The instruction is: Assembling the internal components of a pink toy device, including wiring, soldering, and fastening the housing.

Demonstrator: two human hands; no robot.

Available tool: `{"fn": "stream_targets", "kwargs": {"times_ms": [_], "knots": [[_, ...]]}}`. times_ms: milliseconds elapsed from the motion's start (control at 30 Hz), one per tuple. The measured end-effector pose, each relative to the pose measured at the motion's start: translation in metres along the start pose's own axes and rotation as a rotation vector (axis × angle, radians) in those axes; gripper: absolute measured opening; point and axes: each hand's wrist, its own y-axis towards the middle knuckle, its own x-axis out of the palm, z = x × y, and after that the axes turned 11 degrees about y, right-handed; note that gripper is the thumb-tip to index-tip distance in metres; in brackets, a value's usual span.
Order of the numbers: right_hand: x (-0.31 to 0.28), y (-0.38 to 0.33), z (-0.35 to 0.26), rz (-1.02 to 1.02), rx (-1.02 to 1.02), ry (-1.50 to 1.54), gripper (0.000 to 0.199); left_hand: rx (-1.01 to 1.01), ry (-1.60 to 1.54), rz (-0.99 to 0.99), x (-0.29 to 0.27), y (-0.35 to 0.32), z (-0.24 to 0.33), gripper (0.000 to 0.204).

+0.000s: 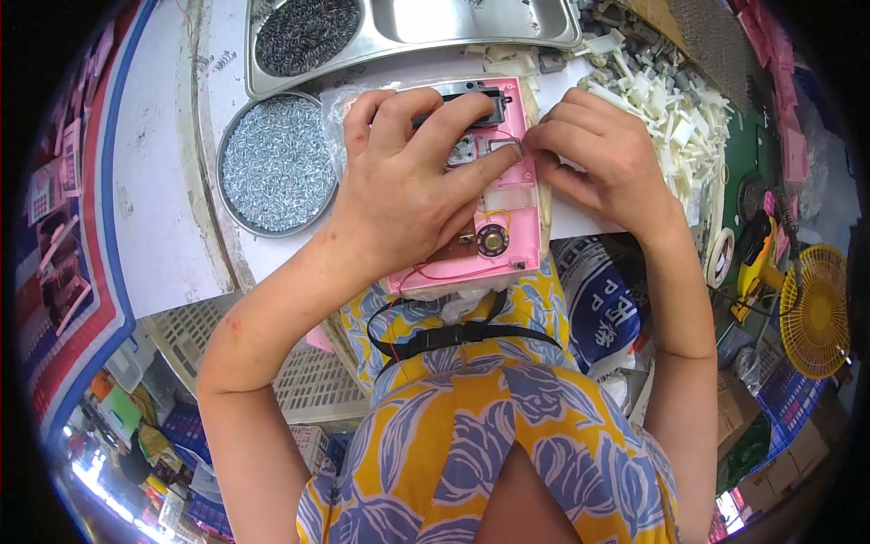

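Note:
A pink plastic case (517, 201) lies open-side up in front of me, with a round speaker (493, 240), thin wires and a black part (495, 107) inside it. My left hand (412, 172) reaches over the case from its left, gripping and pressing it. Its curved fingers rest on the black part, and its thumb touches a small metal piece near the right wall. At the case's right edge, my right hand (598, 159) is closed, thumb and fingers drawn together. Whatever those fingertips hold is hidden or too small to name.
To the left stands a round metal dish (226, 195) full of small silvery screws. Behind it, a steel tray (399, 53) holds dark springs (304, 36). White plastic parts (666, 127) are heaped at the right. A yellow fan (814, 311) stands farther right; clear plastic lies beneath the case.

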Motion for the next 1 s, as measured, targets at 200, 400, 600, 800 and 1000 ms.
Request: {"fn": "stream_targets", "kwargs": {"times_ms": [200,400,600,800,1000], "knots": [[0.010,-0.008,-0.011,0.098,0.139,0.003,0.018,0.016,0.047,-0.018,0.001,-0.001,0.001,0.041],[0.024,-0.015,-0.034,0.240,0.359,0.073,0.014,-0.001,0.058,-0.033,0.001,-0.001,0.004,0.041],[0.033,-0.022,-0.050,0.332,0.554,0.222,0.018,-0.013,0.065,-0.063,-0.002,0.000,0.005,0.045],[0.035,-0.023,-0.061,0.359,0.744,0.451,0.022,-0.006,0.067,-0.060,-0.002,-0.001,0.005,0.047],[0.030,-0.018,-0.073,0.354,0.870,0.660,0.023,-0.019,0.033,-0.065,-0.003,-0.001,0.006,0.049]]}}
